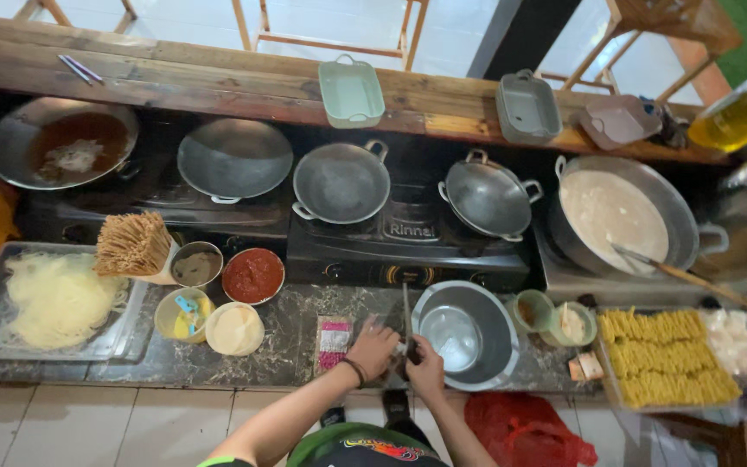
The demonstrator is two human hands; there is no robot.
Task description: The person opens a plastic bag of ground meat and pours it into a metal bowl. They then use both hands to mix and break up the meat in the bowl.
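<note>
A: Where are the hands?

B: Both sit at the front edge of the dark marble bench point(287, 346), close together. The left hand point(373, 347), with a dark band at the wrist, lies spread and released, pressing down on something small on the bench that I cannot make out. The right hand point(426, 367) has its grip clenched on the handle of a knife point(406, 320), blade pointing away from the body.

A: What is beside them?

B: Just left of the left hand lies a small pink-and-white packet point(334, 339). Just right of the knife stands a steel bowl point(469, 333), with 2 small green cups point(555, 318) beyond it and a tray of yellow noodle blocks point(663, 356) further right.

A: And the left end?

B: A metal tray of pale noodles point(58, 298), a bundle of brown sticks point(132, 244), and a bowl of red sauce point(253, 275) near 3 other small bowls.

A: Behind?

B: 4 woks in a row on burners; the far-left one point(60, 143) holds brown liquid. A large pan of pale batter point(624, 212) stands to the right.
</note>
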